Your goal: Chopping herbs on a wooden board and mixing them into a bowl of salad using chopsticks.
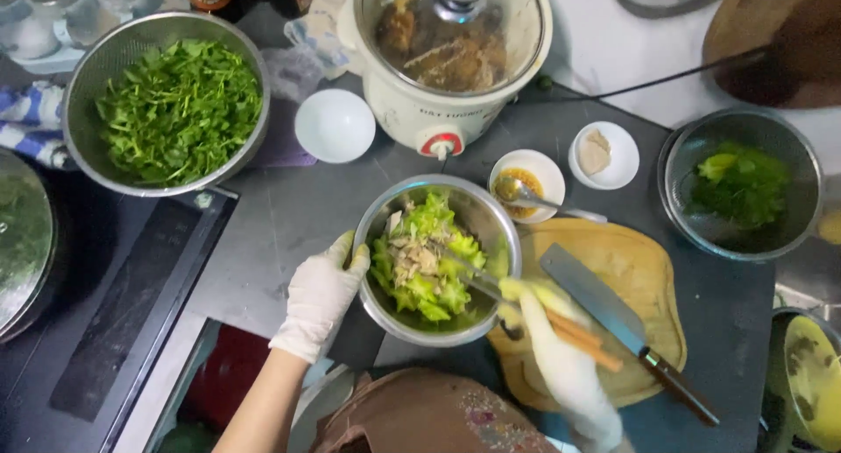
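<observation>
A steel bowl (pixel 477 209) of chopped green vegetable pieces and pale shredded bits stands at the counter's centre. My left hand (pixel 322 291), in a white glove, grips the bowl's left rim. In my gloved right hand (pixel 561 352) I hold a pair of orange-brown chopsticks (pixel 580 335), whose tips reach into the bowl's contents.
A wooden cutting board (pixel 644 273) with a cleaver (pixel 613 317) lies to the right. Behind are a small sauce dish with a spoon (pixel 526 186), a white dish (pixel 604 155), an empty white bowl (pixel 335 124), a lidded cooker (pixel 447 50), a colander of leafy greens (pixel 171 102) and another steel bowl (pixel 743 186).
</observation>
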